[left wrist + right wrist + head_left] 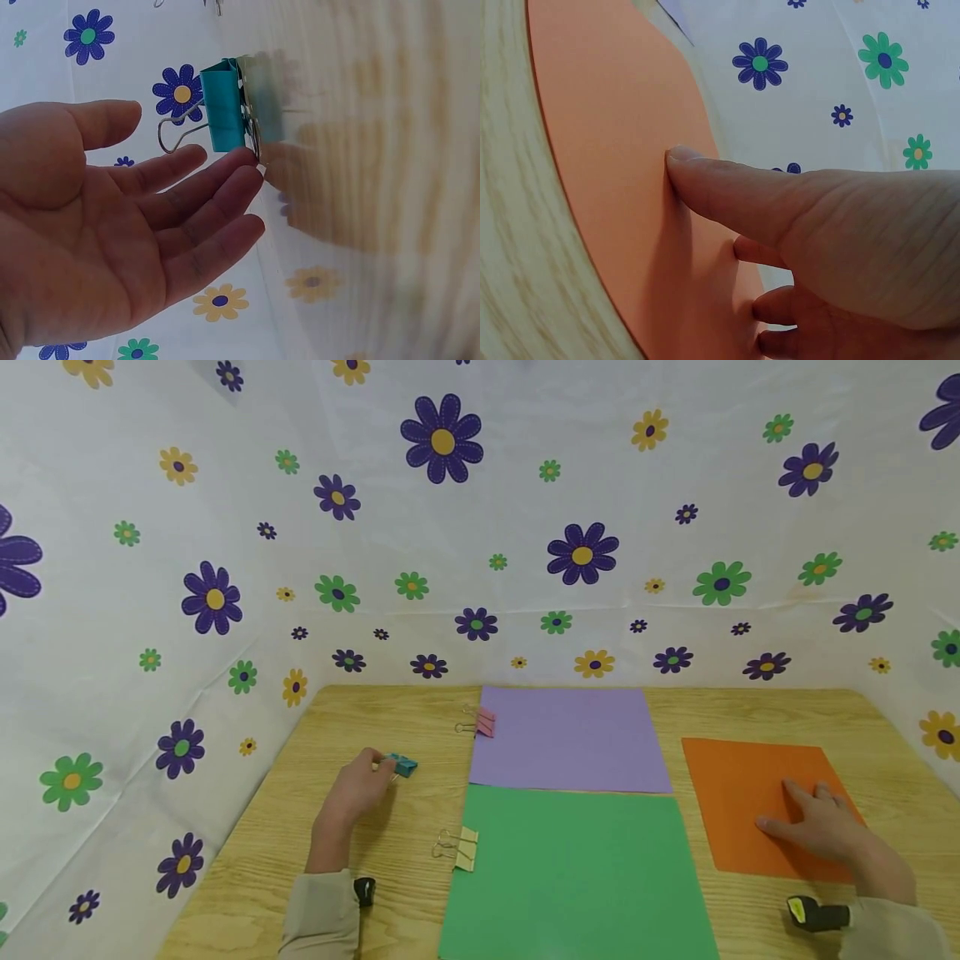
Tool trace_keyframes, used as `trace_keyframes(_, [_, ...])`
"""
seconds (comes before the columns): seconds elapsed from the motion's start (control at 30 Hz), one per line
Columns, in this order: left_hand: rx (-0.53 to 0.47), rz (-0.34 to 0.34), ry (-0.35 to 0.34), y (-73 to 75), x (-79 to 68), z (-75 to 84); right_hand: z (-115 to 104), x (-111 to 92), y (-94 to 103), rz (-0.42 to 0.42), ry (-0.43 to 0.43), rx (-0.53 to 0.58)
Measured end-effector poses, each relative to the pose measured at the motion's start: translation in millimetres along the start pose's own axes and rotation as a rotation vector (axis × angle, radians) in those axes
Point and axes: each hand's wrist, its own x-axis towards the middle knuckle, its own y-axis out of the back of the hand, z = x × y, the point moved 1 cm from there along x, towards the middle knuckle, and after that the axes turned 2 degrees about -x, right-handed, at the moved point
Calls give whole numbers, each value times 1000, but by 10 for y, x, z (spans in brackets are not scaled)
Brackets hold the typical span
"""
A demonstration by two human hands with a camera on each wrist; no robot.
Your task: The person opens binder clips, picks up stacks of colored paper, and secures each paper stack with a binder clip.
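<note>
At the left of the table, my left hand (pixel 367 782) is at a teal binder clip (pixel 401 765). In the left wrist view its thumb stands apart from the clip (pixel 223 109), and the loosely extended fingers (pixel 214 214) reach to the clip's lower end and wire handle. My right hand (pixel 821 822) rests on an orange sheet (pixel 738 793) with its fingers spread. Seen from the right wrist, the thumb (pixel 712 180) touches the orange surface, and the other fingertips meet it further down.
A purple sheet (pixel 570 739) lies above a green sheet (pixel 577 877) mid-table. A pink binder clip (pixel 486 722) is on the purple sheet's left edge, a yellow one (pixel 466 848) on the green sheet's. Flower-printed cloth (pixel 510 518) surrounds the wooden table (pixel 247 877).
</note>
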Motion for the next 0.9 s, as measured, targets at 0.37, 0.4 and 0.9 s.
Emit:
trace_keyframes(0.37, [35, 18, -3, 16, -2, 1, -37, -17, 9, -10, -25, 8])
trace_keyframes(0.4, [31, 14, -1, 14, 0, 1, -40, -19, 10, -12, -27, 8])
trace_keyframes(0.9, [-25, 32, -36, -20, 37, -28, -34, -16, 7, -18, -27, 12])
